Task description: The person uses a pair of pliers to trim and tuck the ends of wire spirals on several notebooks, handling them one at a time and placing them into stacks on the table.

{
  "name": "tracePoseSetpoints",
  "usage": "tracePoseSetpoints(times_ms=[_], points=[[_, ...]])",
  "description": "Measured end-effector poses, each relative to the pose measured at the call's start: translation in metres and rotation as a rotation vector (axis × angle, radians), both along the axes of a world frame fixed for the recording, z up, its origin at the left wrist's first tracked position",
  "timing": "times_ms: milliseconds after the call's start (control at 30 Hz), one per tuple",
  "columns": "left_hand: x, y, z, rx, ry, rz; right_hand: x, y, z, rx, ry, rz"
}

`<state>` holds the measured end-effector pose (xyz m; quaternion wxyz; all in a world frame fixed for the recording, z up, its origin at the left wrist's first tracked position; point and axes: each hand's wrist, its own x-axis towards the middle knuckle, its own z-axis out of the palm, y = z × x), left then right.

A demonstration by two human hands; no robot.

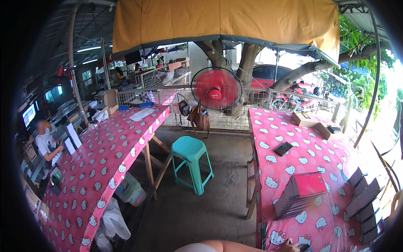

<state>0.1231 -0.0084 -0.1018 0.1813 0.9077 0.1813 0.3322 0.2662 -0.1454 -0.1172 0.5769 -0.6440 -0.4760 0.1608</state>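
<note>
Pink plastic-looking cloth printed with white cartoon cat faces covers two long tables, left and right, with a concrete aisle between them. At the bottom edge, a bare forearm crosses toward the right-hand table and ends in a hand, apparently the wearer's left. That hand is partly cut off by the frame; I cannot tell whether its fingers are apart, together or clamped on anything. Just beside it lies a dark object, also cut off, too little of it showing to name. The wearer's other hand is out of view.

Beyond the hand, on the same table, stands a leaning stack of spiral-bound books with a red cover on top. More bound books line the table's right edge. Farther up are a black flat device and open cardboard boxes. A turquoise stool stands in the aisle, before a red fan; at far left, a co-worker sits by a white spiral-edged pad.

For careful work here, my judgement is this: keep the forearm low and clear of the stack — it leans, and a bump could spread it — and lift books squarely, so their bindings don't snag.
</note>
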Motion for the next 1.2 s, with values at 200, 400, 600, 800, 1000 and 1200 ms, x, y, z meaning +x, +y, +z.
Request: tracePoseSetpoints(times_ms=[200,400,600,800,1000,1200], points=[[0.009,0.003,-0.026,0.042,-0.097,-0.031,0.002,0.001,-0.006,-0.044,0.015,0.000],[0.006,0.002,-0.018,0.163,-0.134,-0.052,0.009,-0.004,-0.002,-0.066,-0.010,-0.043],[0.003,-0.006,-0.011,-0.152,-0.142,0.032,0.023,-0.022,0.003,-0.104,-0.079,-0.148],[0.004,-0.019,0.000,-0.205,0.009,0.103,0.090,-0.081,0.000,-0.182,-0.290,-0.418],[0.001,-0.002,0.029,-0.079,-0.112,0.051,0.193,-0.177,-0.060,-0.498,-0.847,-0.889],[0.003,-0.004,0.021,-0.208,-0.103,0.056,0.094,-0.081,0.057,-0.208,-0.646,-0.511]])
